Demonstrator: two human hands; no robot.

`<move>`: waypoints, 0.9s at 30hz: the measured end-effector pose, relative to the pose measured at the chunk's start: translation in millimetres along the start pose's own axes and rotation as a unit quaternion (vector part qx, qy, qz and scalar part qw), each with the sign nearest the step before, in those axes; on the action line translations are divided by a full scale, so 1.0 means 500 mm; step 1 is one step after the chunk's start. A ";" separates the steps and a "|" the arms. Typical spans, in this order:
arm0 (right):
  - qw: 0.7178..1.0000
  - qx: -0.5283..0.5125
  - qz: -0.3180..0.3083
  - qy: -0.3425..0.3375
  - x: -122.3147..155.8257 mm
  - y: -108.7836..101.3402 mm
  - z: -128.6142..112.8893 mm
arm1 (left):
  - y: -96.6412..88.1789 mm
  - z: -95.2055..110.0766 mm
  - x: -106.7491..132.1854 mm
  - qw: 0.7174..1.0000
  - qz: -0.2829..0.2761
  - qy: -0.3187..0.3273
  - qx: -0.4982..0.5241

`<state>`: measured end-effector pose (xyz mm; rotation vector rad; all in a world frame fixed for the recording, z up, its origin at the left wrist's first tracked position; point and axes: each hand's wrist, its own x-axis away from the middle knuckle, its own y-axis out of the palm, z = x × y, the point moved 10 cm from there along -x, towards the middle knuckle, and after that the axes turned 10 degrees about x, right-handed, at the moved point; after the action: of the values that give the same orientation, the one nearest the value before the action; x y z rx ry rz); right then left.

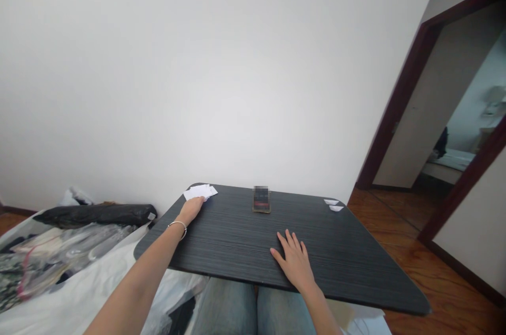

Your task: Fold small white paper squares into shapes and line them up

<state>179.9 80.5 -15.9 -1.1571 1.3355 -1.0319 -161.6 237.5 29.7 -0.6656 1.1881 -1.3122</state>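
At the table's far left corner, several white sheets of paper [197, 191] lie in a loose, overlapping pile. My left hand [192, 209], with a bangle on its wrist, reaches to the near edge of this pile. Its thumb lies against the paper and the fingers are curled at the edge, partly hidden. Palm down on the dark tabletop, my right hand [295, 261] rests with its fingers spread and nothing in them. A phone [261, 199], its screen blurred, lies at the back middle, between and beyond both hands.
Two small folded white paper pieces [334, 205] lie at the back right of the black wood-grain table [245, 245]. A white wall [253, 87] stands right behind it. Clothes and plastic bags [79, 245] are heaped at the left. A doorway with a dark red frame [395, 103] is at the right.
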 end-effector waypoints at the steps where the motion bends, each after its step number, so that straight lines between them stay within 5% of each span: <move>1: 1.000 0.000 0.000 0.001 0.000 0.000 0.000 | 0.000 -0.005 -0.001 1.000 0.000 -0.006 -0.011; 27: 1.000 -0.008 0.013 -0.002 0.000 -0.005 0.001 | -0.010 -0.034 -0.018 0.999 0.019 -0.025 0.015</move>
<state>180.6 80.0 -13.5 -1.1499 1.3538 -1.0016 -177.6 249.1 31.3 -0.6470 1.1331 -1.2725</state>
